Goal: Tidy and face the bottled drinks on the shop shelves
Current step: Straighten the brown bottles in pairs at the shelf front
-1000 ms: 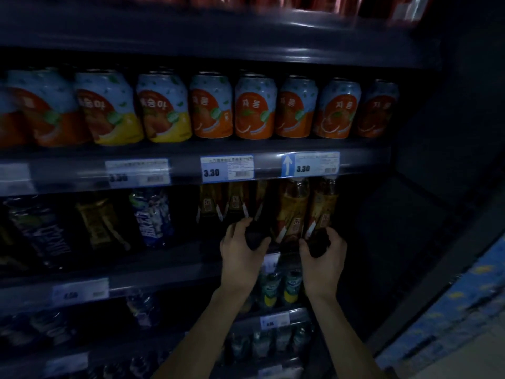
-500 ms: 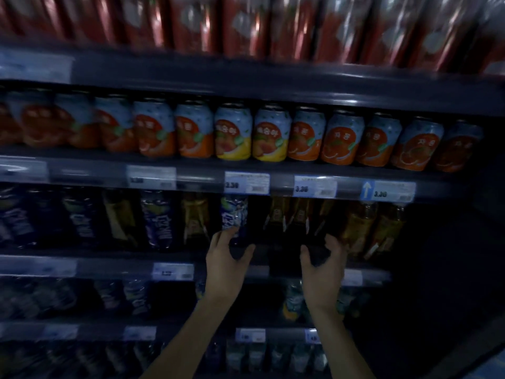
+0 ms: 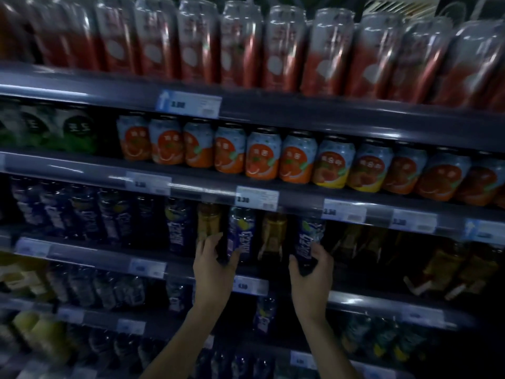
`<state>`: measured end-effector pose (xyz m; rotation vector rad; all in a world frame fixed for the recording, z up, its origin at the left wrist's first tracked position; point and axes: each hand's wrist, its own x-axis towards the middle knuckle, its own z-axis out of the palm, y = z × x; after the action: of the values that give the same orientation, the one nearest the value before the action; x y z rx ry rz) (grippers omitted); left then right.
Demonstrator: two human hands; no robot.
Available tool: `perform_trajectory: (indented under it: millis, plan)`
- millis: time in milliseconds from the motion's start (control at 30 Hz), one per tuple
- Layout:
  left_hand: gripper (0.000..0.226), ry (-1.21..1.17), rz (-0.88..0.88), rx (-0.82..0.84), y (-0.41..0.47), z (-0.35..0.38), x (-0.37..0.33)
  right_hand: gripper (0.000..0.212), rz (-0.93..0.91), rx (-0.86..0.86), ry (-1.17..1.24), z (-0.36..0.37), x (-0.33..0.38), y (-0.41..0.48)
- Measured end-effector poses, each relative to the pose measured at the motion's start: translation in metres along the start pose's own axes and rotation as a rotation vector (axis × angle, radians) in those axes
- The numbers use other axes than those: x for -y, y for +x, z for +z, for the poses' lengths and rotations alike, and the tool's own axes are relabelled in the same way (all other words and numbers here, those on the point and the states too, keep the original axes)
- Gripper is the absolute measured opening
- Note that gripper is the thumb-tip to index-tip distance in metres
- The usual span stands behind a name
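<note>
Mid-facing: left hand wrapped around one blue bottle, right hand clamped on another. Next, probably: turn labels outward, align at shelf edge.

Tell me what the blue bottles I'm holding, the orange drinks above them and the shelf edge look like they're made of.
Blue-labelled bottle in the left hand and the one in the right hand: likely clear plastic, see-through above a glossy printed wrap. Orange cans: probably metal, with dark rims on top and sheen. Shelf edge: dark grey, smooth, seemingly painted metal, though blur leaves that open.
</note>
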<state>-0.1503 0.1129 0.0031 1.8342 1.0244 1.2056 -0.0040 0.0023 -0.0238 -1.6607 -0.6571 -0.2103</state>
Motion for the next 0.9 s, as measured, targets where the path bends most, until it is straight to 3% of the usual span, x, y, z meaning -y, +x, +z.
perform_trajectory:
  millis: [133, 367, 900]
  plan:
    - [0.035, -0.017, -0.067, -0.040, 0.015, -0.019, 0.022, 0.053, 0.014, 0.019, -0.025, 0.031, 0.009, -0.012]
    - [0.060, -0.040, -0.153, 0.011, 0.031, -0.031, 0.049, 0.053, 0.053, 0.018, -0.037, 0.067, 0.012, -0.024]
    - [0.067, -0.036, -0.190, 0.043, 0.051, 0.001, 0.063, 0.069, 0.173, -0.103, -0.131, 0.099, 0.009, -0.005]
